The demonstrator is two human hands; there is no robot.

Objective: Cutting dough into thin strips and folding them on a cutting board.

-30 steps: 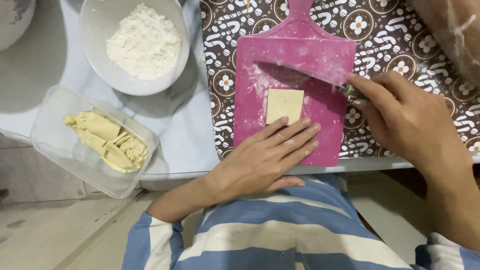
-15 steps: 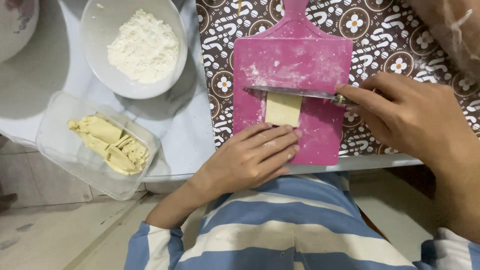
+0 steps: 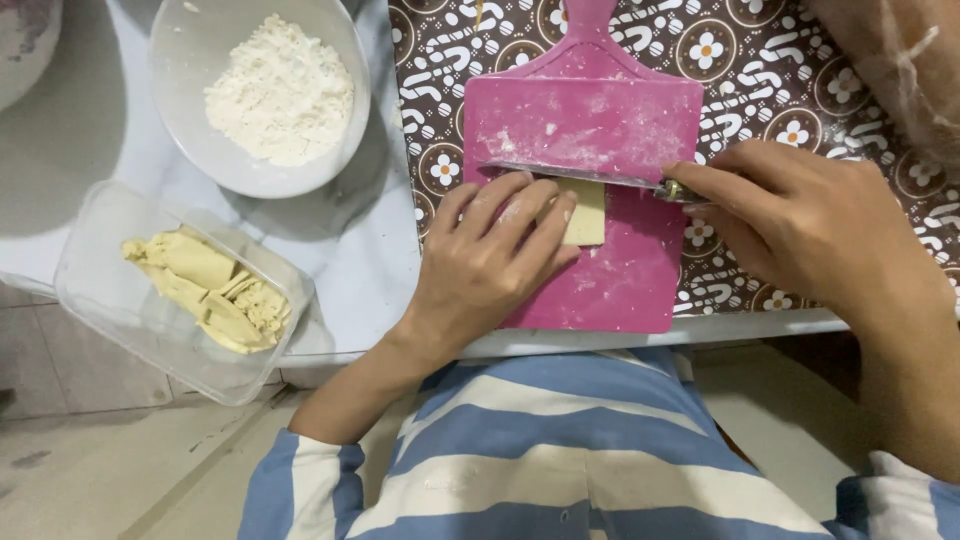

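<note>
Head view, containers: a grey bowl (image 3: 260, 95) stands near the far edge of the pale cloth (image 3: 340, 270) and holds a mound of white flour (image 3: 282, 88).
Head view, box: a clear plastic box (image 3: 180, 290) overhangs the near left corner of the table; folded yellowish dough pieces (image 3: 210, 290) lie in it.
Head view, second vessel: part of another pale bowl (image 3: 25, 40) shows at the far left corner, cut off by the frame; its contents cannot be made out.
Head view, board: a pink cutting board (image 3: 600, 270), dusted with flour, lies on the patterned brown cloth (image 3: 780, 90) with its near edge at the table's near edge and its handle pointing away.
Head view, dough: a pale yellow dough sheet (image 3: 585, 212) lies flat near the middle of the board.
Head view, left hand: the left hand (image 3: 495, 260) rests flat on the board, fingers together and extended, fingertips pressing the dough sheet's left part.
Head view, right hand: the right hand (image 3: 810, 225) is closed around the handle of a knife (image 3: 580, 176), whose blade lies across the board at the sheet's far edge.
Hidden: the left half of the dough sheet is covered by fingers; the knife handle is almost wholly enclosed by the right hand.
Cut off: a translucent plastic bag (image 3: 900, 60) at the far right corner is only partly in frame.
</note>
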